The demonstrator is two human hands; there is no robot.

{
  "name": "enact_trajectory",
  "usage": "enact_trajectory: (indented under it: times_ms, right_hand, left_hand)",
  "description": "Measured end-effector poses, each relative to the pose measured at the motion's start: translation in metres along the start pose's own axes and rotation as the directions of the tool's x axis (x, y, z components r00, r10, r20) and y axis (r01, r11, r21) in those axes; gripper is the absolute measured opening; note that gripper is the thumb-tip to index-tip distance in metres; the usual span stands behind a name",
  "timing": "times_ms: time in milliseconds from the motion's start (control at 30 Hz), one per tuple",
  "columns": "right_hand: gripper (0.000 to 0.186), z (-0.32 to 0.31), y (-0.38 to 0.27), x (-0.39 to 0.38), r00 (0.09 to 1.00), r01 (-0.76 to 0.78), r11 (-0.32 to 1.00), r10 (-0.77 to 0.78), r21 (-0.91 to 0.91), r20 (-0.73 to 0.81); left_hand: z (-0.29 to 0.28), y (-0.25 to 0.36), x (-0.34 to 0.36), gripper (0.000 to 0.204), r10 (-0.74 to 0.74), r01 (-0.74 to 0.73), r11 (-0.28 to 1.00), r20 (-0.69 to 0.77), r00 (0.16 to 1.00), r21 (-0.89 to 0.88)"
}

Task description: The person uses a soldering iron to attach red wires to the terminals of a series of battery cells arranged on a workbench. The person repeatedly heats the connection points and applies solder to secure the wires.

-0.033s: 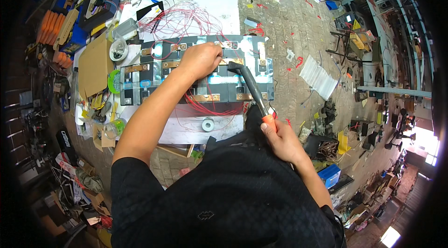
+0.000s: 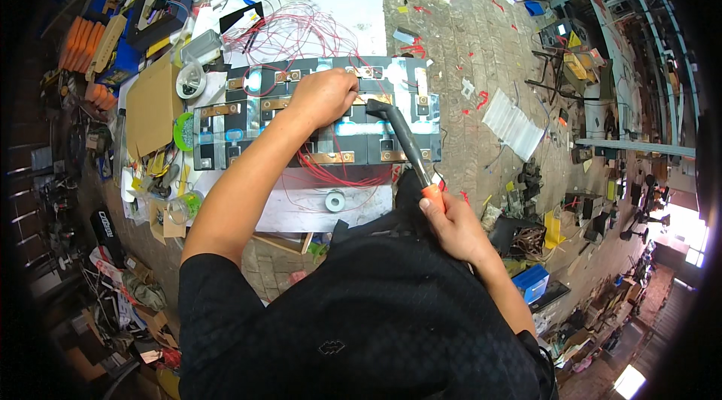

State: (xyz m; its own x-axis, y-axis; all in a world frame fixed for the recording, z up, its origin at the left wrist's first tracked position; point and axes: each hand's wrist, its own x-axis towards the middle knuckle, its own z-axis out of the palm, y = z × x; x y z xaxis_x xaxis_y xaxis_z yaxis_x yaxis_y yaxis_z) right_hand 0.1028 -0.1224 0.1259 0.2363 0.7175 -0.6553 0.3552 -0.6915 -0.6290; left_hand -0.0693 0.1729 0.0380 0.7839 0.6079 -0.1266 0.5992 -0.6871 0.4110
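Diagonally, soldering iron [image 2: 408, 146] points forward-left, tip [image 2: 372, 106] contact unclear.

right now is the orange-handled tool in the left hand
No, the right hand is the one gripping the orange-handled tool.

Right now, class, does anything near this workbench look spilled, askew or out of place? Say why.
Yes. Red scraps lie scattered on the floor right of the table, like dropped litter. Beyond the black block, thin red wires lie in a loose tangle rather than neatly bundled. I see no clear damage.
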Motion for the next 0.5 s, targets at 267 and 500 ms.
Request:
enact_trajectory:
  times_ms: [267,500]
  right_hand:
    - [0.048,0.0084,0.0022,0.0006,0.999,0.012,1.000,-0.013,-0.027,-0.029]
    - [0.050,0.0069,-0.0024,-0.0030,0.997,-0.035,0.999,0.035,0.009,-0.063]
  left_hand:
    - [-0.0013,-0.0032,-0.0019,0.017,-0.011,0.011,1.000,-0.012,1.000,-0.021]
    - [-0.0019,-0.0009,-0.0018,0.018,-0.018,0.018,1.000,-0.018,1.000,0.003]
